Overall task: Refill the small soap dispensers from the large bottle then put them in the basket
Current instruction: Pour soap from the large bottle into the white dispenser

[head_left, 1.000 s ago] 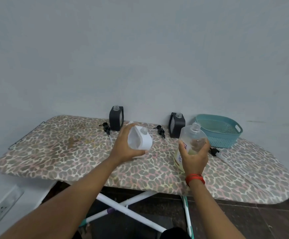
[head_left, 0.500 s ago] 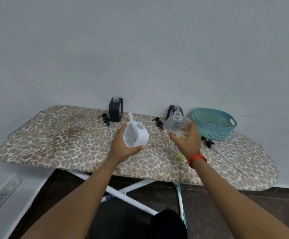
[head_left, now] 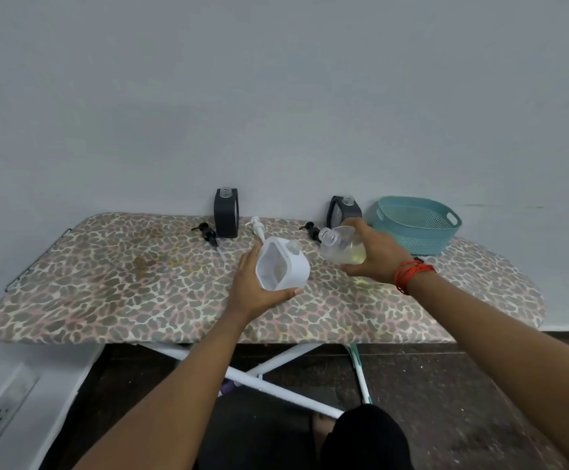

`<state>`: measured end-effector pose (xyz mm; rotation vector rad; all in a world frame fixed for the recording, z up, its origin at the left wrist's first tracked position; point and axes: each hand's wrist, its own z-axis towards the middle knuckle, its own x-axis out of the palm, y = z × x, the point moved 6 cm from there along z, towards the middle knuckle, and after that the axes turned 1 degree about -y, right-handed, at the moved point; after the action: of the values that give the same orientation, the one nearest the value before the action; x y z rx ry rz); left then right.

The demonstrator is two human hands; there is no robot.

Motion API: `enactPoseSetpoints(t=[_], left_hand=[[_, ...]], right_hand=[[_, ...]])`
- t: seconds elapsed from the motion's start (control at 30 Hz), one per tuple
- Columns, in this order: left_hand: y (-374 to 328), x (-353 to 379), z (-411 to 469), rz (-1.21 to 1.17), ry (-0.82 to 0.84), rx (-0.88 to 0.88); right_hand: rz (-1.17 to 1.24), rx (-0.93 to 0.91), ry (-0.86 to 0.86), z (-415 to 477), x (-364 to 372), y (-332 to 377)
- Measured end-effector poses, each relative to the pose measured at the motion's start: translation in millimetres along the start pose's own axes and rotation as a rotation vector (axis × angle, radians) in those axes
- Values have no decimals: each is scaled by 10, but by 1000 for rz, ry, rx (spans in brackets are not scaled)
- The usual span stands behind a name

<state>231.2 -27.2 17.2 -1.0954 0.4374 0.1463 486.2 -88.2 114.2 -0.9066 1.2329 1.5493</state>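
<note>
My left grip (head_left: 256,286) is curled around the small white soap dispenser (head_left: 281,264), thumb under its near edge and fingers behind it, holding it tilted just above the ironing board (head_left: 123,276). Its round filling neck is uncapped and faces up and to the right. My right grip (head_left: 374,256) is wrapped over the large clear bottle (head_left: 342,247), which I hold tipped over to the left, its open mouth aimed at the white dispenser with a small gap between them. Pale yellow liquid sits in the bottle's lower side; I cannot make out any stream leaving the mouth. A red thread band (head_left: 412,271) circles my right wrist.

Along the back of the board, by the wall, two black dispensers stand upright and uncapped, one left of centre (head_left: 226,213) and one just behind the large bottle (head_left: 339,212). Three pump heads lie on the board: a black one (head_left: 207,232), a white one (head_left: 257,227) and another black one (head_left: 312,230). The teal basket (head_left: 412,237) sits at the far right, behind my right grip, with no dispenser in it.
</note>
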Motion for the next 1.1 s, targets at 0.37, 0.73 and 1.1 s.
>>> enactPoseSetpoints(t=[0.37,0.73,1.1], left_hand=[[44,-23,29,-28,36,24],[30,-39,25,-88,30,12],[48,-28,27,-64,24,-19]], right_hand=[[-68,20,18,80,70,302],[-199,-27,63,184,144,395],[-294,-59,96,283,136,437]])
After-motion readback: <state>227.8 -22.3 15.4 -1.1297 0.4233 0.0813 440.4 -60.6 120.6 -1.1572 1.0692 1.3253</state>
